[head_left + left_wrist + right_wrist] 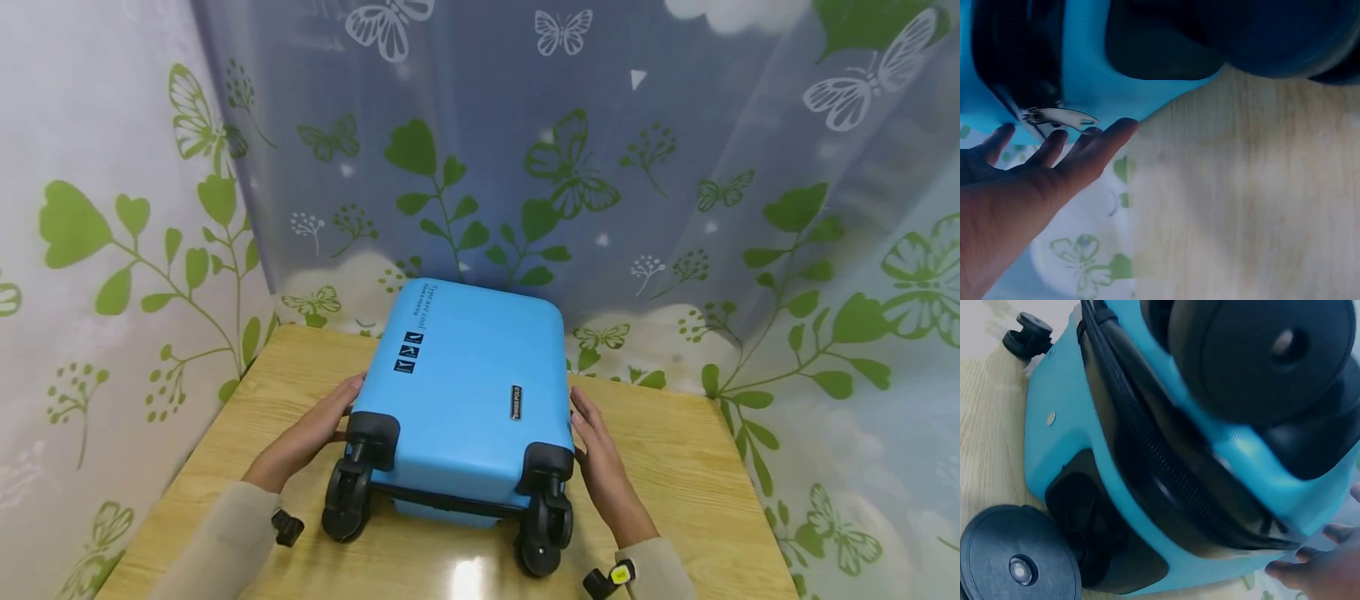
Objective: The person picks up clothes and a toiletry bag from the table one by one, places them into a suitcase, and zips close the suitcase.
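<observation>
A closed blue suitcase (461,400) lies flat on the wooden tabletop (675,467), wheels (347,500) nearest the person. The left hand (315,429) and right hand (596,454) rest against its two sides, fingers straight, gripping nothing.

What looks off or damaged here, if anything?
Nothing stands out. The blue suitcase lies flat on the wooden table, shell intact, with the left hand and right hand at its sides.
</observation>
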Tool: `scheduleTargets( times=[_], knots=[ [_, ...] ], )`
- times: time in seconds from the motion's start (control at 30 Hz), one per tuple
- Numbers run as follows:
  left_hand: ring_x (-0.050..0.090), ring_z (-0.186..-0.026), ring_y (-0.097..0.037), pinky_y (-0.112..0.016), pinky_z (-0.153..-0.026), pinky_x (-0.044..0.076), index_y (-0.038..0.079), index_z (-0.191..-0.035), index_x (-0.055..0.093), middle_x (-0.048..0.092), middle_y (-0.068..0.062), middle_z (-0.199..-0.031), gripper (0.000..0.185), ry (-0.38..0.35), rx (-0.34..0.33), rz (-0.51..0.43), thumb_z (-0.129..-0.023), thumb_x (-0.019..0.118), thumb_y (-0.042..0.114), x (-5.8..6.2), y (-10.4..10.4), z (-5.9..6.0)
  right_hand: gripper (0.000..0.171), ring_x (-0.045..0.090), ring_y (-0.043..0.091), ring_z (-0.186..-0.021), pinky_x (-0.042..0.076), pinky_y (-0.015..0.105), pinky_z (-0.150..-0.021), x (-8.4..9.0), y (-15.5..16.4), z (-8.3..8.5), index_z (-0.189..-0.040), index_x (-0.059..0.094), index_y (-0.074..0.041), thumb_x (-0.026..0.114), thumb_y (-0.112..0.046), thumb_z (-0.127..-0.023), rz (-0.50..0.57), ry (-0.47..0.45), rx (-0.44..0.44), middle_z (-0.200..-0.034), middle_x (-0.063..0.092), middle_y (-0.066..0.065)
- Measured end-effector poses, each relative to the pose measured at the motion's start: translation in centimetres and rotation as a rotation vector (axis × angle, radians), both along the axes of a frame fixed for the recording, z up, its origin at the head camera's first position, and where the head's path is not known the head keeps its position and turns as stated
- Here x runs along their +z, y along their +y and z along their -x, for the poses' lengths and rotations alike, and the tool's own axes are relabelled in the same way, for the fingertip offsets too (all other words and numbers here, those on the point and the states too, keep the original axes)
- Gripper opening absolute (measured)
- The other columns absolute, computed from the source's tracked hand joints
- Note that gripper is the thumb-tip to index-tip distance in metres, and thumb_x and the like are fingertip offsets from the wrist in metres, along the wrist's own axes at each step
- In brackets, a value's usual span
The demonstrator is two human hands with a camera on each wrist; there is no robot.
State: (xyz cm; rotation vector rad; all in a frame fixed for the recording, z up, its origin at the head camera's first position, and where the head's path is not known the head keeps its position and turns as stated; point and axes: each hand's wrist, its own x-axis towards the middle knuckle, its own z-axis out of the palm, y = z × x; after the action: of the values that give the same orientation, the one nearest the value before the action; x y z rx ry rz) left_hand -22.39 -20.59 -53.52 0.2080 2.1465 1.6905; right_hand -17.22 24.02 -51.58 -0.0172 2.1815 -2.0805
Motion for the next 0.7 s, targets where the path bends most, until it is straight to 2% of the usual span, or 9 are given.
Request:
scheduleTargets(
  times=[0.13, 0.3, 0.57, 0.7],
  knots=[
    [0.015, -0.164, -0.056, -0.082, -0.119, 0.032, 0.035, -0.177, 0.008, 0.002, -0.012, -0.184, 0.077, -0.071, 0.009, -0.056, -0.111, 0.024, 0.074, -0.3, 0.3, 0.0, 0.069, 0.0, 0.038, -0.171, 0.007, 0.077, -0.13, -0.4, -0.2, 0.3, -0.177, 0.009, -0.029, 0.04, -0.045, -0.118, 0.007, -0.029, 0.046, -0.185, 0.005, 0.007],
    [0.015, -0.164, -0.054, -0.084, -0.121, 0.027, 0.04, -0.176, 0.011, 0.002, -0.012, -0.184, 0.08, -0.137, 0.059, -0.091, -0.108, 0.029, 0.079, -0.5, 1.1, -0.1, 0.068, 0.002, 0.038, -0.171, 0.01, 0.078, -0.13, -0.6, 0.2, 0.0, -0.177, 0.008, -0.033, 0.04, -0.046, -0.118, -0.014, -0.025, 0.062, -0.185, 0.007, 0.005],
    [0.017, -0.164, -0.056, -0.084, -0.12, 0.028, 0.036, -0.176, 0.012, 0.004, -0.012, -0.184, 0.075, -0.12, 0.032, -0.106, -0.112, 0.028, 0.071, -0.4, 2.8, -1.4, 0.067, 0.004, 0.037, -0.17, 0.015, 0.067, -0.132, -0.3, 2.3, -1.0, -0.177, 0.005, -0.032, 0.038, -0.044, -0.119, -0.012, -0.021, 0.071, -0.185, 0.003, 0.007],
    [0.017, -0.163, -0.057, -0.084, -0.119, 0.03, 0.033, -0.177, 0.011, 0.005, -0.014, -0.184, 0.075, -0.117, 0.023, -0.119, -0.113, 0.029, 0.069, -0.4, 3.9, -2.2, 0.068, 0.001, 0.037, -0.171, 0.012, 0.065, -0.133, 0.1, 3.4, -1.5, -0.177, 0.004, -0.032, 0.037, -0.044, -0.12, -0.024, -0.032, 0.072, -0.186, 0.0, 0.005]
  ],
)
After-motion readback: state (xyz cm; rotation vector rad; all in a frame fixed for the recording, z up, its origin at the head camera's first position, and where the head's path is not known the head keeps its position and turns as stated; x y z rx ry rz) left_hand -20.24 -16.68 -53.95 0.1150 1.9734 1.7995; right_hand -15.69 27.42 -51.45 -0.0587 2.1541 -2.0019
